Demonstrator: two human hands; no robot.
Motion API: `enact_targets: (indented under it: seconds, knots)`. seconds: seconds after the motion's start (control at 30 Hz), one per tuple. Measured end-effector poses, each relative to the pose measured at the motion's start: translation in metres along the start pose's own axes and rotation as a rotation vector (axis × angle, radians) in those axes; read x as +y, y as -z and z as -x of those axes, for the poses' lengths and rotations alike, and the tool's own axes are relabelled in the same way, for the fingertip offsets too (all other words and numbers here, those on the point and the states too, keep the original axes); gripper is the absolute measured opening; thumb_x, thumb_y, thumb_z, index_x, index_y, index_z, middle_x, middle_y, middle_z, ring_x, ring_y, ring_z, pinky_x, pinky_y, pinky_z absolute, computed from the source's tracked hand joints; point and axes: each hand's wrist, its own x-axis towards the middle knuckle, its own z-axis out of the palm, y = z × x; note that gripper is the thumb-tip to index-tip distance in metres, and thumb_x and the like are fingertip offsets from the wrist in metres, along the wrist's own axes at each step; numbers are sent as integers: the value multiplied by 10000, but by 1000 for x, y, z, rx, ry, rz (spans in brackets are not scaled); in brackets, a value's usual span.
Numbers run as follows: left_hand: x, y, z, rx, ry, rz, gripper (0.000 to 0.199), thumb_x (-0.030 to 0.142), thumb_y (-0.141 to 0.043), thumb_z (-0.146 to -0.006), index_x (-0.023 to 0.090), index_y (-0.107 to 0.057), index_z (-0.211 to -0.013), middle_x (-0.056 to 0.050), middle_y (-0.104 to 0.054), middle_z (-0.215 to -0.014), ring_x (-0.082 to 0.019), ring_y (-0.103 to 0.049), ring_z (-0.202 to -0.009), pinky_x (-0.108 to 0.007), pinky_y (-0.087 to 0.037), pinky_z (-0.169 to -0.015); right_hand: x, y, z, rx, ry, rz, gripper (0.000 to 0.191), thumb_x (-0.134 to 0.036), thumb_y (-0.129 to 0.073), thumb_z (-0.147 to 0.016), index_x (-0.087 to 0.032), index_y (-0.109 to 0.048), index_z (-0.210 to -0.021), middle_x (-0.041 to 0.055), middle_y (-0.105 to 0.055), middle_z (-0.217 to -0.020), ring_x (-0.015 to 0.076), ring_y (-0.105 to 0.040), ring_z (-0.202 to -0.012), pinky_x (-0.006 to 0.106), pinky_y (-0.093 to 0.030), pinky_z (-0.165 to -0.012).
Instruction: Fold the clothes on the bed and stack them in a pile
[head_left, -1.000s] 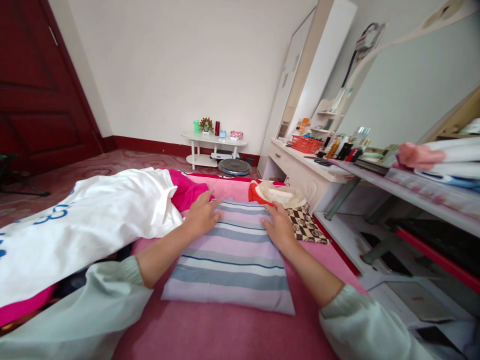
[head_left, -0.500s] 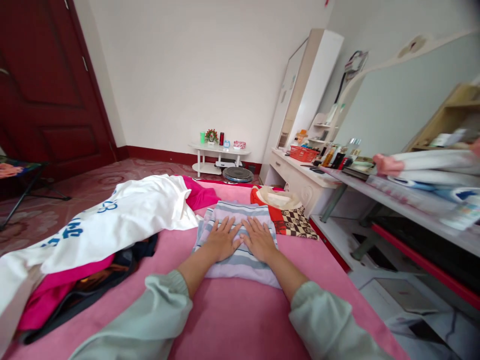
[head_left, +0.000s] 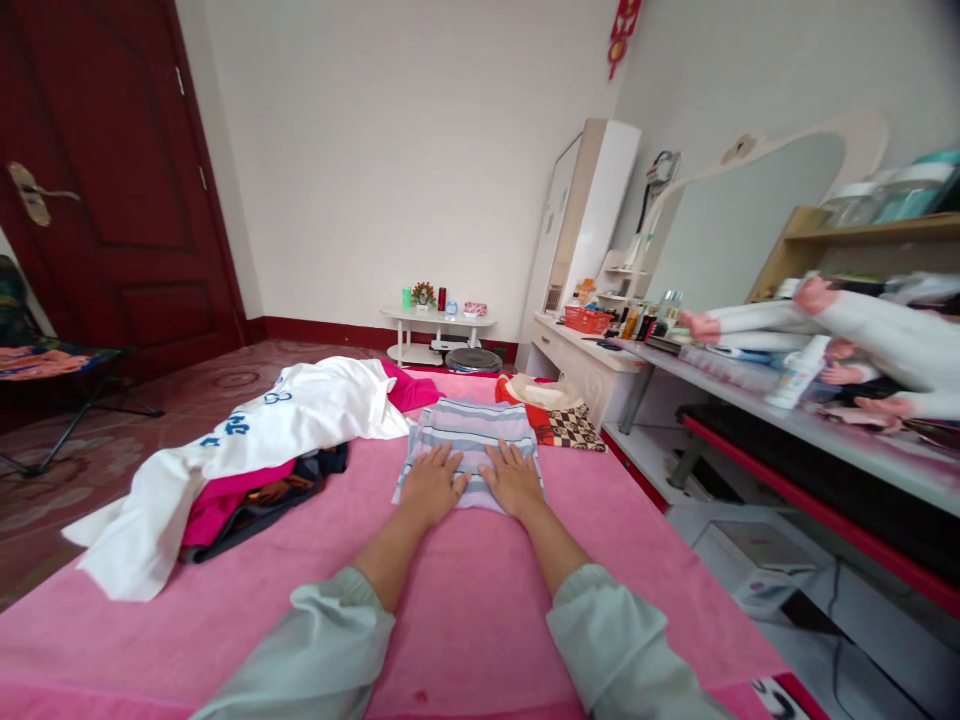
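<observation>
A folded striped cloth [head_left: 472,425], lilac, grey and white, lies on the pink bed cover [head_left: 480,620]. My left hand [head_left: 431,487] rests flat on its near left part, fingers spread. On the near right part lies my right hand [head_left: 514,480], palm down with the fingers apart. The two hands do not touch each other, and neither grips anything. A white garment with blue print [head_left: 315,400] is spread at the left, over magenta and dark clothes [head_left: 262,510]. Just beyond the cloth on the right are red and checkered clothes [head_left: 555,425].
A desk [head_left: 862,440] on the right carries doll-like limbs and a white bottle [head_left: 799,372]. Behind it stands a dresser [head_left: 585,352] with a red basket [head_left: 587,319]. A small white table [head_left: 439,317] stands by the far wall, and a folding stool [head_left: 67,370] at the left.
The camera view has shifted, showing more of the bed and desk. My hands have moved toward the near edge of the striped cloth, which now looks shorter from front to back.
</observation>
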Motion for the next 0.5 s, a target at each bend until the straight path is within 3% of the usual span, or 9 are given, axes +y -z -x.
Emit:
enact_targets:
  seconds: [0.13, 0.23, 0.37, 0.5]
  knots:
    - [-10, 2, -2, 75, 14, 224, 310, 358, -516, -849, 243, -666, -1095, -35, -607, -1242, -207, -546, -1144, -315, -402, -991, 8, -1, -2, 146, 40, -98, 449, -422, -392, -904, -227, -512, -1290, 79, -402, -1434, 243, -335, -1318, 420, -223, -1067]
    - [-25, 3, -11, 119, 99, 257, 277, 251, -465, -868, 223, -684, -1035, -13, -685, -1082, -153, -619, -1001, -236, -458, -890, 16, -5, -8, 247, 34, -210, 334, -317, -466, -858, -222, -637, -1129, 53, -553, -1297, 196, -473, -1208, 321, -300, -1036]
    - [-47, 7, -26, 211, 323, 200, 379, 177, -438, -853, 139, -573, -1205, -90, -626, -1184, -181, -584, -1063, -269, -427, -922, 20, -10, -12, 303, 27, -257, 303, -276, -501, -824, -226, -667, -1072, 38, -596, -1241, 190, -508, -1167, 301, -329, -1018]
    - [-59, 14, -43, 182, 463, 108, 332, 304, -542, -801, 139, -632, -1075, -120, -669, -1027, -238, -614, -964, -298, -458, -810, 19, -11, -12, 317, 36, -274, 290, -258, -511, -816, -229, -669, -1057, 39, -604, -1227, 190, -520, -1148, 298, -338, -1007]
